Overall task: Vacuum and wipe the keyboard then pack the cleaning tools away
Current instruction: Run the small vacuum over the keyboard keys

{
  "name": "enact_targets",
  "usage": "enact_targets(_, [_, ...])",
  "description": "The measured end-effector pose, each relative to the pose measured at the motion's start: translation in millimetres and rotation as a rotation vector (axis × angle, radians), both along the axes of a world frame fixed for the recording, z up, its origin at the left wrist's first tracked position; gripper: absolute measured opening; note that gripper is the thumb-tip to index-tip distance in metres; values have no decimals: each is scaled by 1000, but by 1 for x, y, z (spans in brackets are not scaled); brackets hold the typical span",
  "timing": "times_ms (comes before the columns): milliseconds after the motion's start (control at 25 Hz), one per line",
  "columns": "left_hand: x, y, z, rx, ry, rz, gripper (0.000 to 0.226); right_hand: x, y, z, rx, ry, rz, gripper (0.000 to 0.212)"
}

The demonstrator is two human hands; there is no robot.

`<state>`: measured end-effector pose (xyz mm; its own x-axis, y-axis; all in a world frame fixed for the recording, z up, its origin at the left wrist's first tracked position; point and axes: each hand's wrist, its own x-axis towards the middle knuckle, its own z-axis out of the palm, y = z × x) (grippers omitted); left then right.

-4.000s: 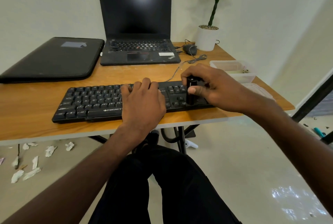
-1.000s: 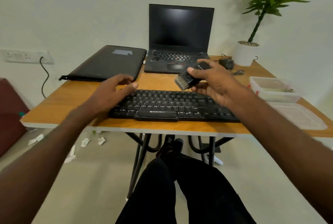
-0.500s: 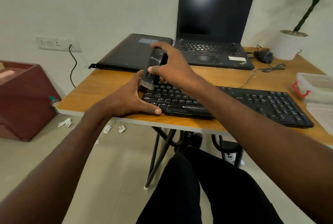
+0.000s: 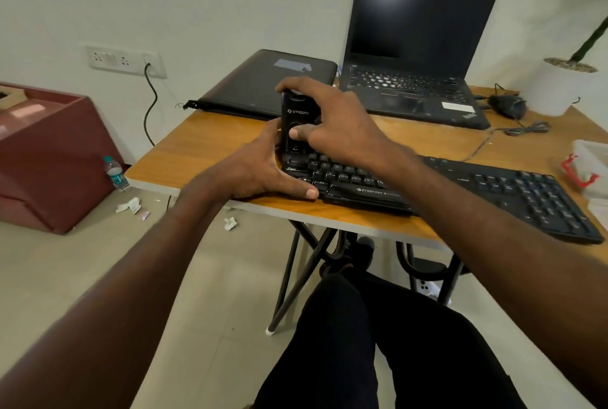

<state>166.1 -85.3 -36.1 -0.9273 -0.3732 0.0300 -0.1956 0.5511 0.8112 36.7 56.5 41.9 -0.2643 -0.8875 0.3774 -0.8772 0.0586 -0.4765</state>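
Black vacuum (image 4: 293,119) upright on keyboard (image 4: 493,191)

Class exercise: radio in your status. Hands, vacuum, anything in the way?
Right hand gripping vacuum, upright on keyboard left end. Left hand steadying keyboard's edge. Nothing in the way.

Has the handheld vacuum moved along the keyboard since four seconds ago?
Yes. The handheld vacuum, gripped by the right hand, has gone from the keyboard's number-pad end to its opposite end, where the left hand braces it.
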Motion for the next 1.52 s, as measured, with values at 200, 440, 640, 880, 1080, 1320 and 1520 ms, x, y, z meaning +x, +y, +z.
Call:
enact_targets(200, [0, 0, 2, -30, -15, 9, 149, -6, 4, 25, 145, 171, -65, 65])
enact_targets(440, [1, -1, -1, -47, -16, 11, 146, 4, 15, 17, 203, 198, 12, 65])
enact_targets(640, [0, -1, -1, -38, -16, -3, 139, 18, 9, 13, 67, 112, 23, 64])
enact_targets(880, [0, -3, -1, -54, -36, 12, 144, -16, 25, 27, 336, 170, -71, 62])
enact_targets(1080, [1, -2, -1, -89, -32, -38, 123, -9, 22, 6, 77, -20, -85, 59])
enact_targets(1320, [2, 0, 2, -86, -31, -39, 109, -21, 34, 26, 272, 239, -281, 56])
enact_targets(1520, [4, 1, 2, -95, -31, -43, 116, -2, 34, 6, 126, -18, -44, 59])
